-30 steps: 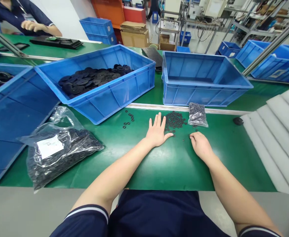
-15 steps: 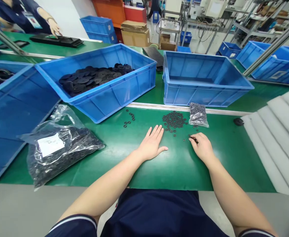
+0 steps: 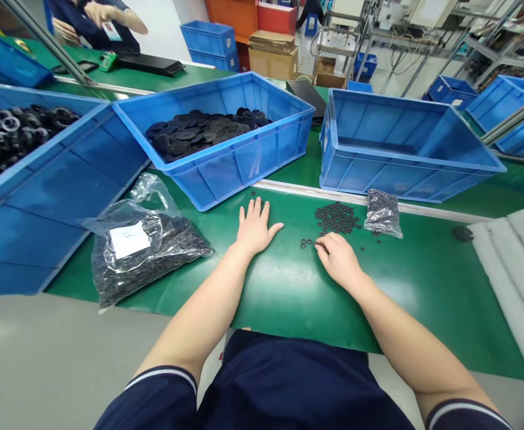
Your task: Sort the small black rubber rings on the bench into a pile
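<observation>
My left hand (image 3: 253, 230) lies flat on the green table (image 3: 279, 292), fingers spread, over the spot where small rings lay; one ring (image 3: 253, 193) shows beyond its fingertips. My right hand (image 3: 339, 258) is closed, fingertips down at the near edge of a pile of small black rings (image 3: 337, 217); what it pinches, if anything, is too small to name. Two loose rings (image 3: 306, 243) lie just left of its fingertips. A small clear bag of dark parts (image 3: 383, 213) rests right of the pile.
A large clear bag of black rings (image 3: 149, 251) lies at left. Behind stand blue bins: one with black rings (image 3: 42, 179), one with black discs (image 3: 244, 158), and another (image 3: 400, 173). White foam sheets (image 3: 508, 263) are at right. Across the table is another person (image 3: 95, 24).
My left hand has moved left and away from me, over the loose rings. My right hand has moved left to the pile's near edge. The view has shifted. The other person's hands are raised.
</observation>
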Available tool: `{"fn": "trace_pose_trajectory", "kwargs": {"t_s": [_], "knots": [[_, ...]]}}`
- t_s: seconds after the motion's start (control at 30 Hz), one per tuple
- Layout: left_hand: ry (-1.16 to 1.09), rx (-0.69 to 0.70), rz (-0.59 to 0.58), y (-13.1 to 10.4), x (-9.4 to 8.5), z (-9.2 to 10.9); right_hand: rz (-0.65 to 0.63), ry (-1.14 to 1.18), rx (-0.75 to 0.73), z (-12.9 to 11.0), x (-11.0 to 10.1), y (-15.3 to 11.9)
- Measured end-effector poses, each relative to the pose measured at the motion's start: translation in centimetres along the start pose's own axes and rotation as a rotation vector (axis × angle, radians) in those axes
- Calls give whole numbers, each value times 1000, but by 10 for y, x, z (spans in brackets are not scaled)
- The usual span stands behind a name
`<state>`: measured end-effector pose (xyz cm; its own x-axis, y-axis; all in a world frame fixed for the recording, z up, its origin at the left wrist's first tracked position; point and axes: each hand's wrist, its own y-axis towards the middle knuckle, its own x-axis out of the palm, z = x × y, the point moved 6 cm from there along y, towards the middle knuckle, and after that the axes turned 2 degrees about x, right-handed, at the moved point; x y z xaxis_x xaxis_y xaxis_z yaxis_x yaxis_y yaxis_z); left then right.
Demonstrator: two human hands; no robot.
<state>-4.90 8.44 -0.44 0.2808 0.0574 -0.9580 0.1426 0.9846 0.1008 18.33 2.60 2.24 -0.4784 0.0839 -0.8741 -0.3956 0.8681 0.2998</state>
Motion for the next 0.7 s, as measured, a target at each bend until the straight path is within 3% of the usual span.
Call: {"fn": "trace_pose_trajectory", "kwargs": {"t_s": [0.2, 0.53, 0.7], "knots": [[-33, 54, -27, -16, 2, 15, -62, -75, 22, -1, 23, 15], [-35, 62, -87, -14, 3, 15, -81, -376, -78, -21, 32, -1], [1, 93, -96, -22, 5, 24, -11, -370, 29, -4, 29, 10]]}}
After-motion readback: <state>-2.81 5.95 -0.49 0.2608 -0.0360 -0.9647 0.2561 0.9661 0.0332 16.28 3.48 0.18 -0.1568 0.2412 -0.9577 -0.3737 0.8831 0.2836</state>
